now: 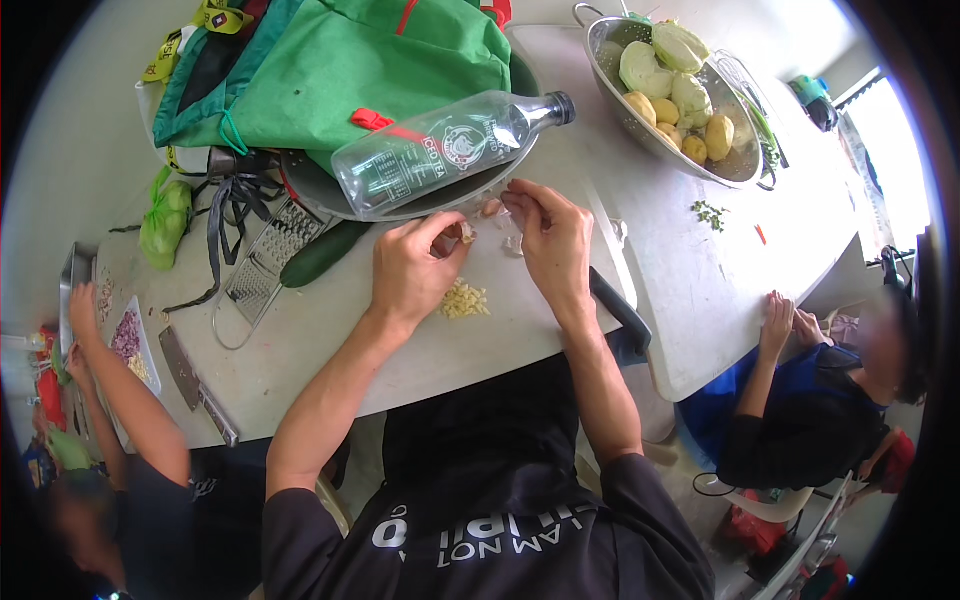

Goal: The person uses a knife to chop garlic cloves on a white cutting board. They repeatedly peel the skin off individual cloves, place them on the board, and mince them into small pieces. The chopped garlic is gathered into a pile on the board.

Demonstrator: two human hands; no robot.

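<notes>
My left hand [417,262] pinches a small garlic clove [468,233] with papery skin between thumb and fingers. Just past the garlic skins, my right hand [553,240] has its thumb and fingertips brought together; whether a scrap of skin is between them I cannot tell. Between the hands lie an unpeeled garlic clove [491,208] and loose garlic skin [514,245]. A small heap of chopped garlic [465,299] rests on the table nearer to me. Beyond my hands, an empty clear plastic bottle [435,154] lies across the rim of a metal basin [330,196].
A green bag [337,75] fills the basin. A cucumber [322,255] touches a metal grater [274,259]. At left are a cleaver [187,375], a tray of chopped onion [126,337] and a co-worker's arms. A colander [600,56] holds potatoes and cabbage; another person sits at right.
</notes>
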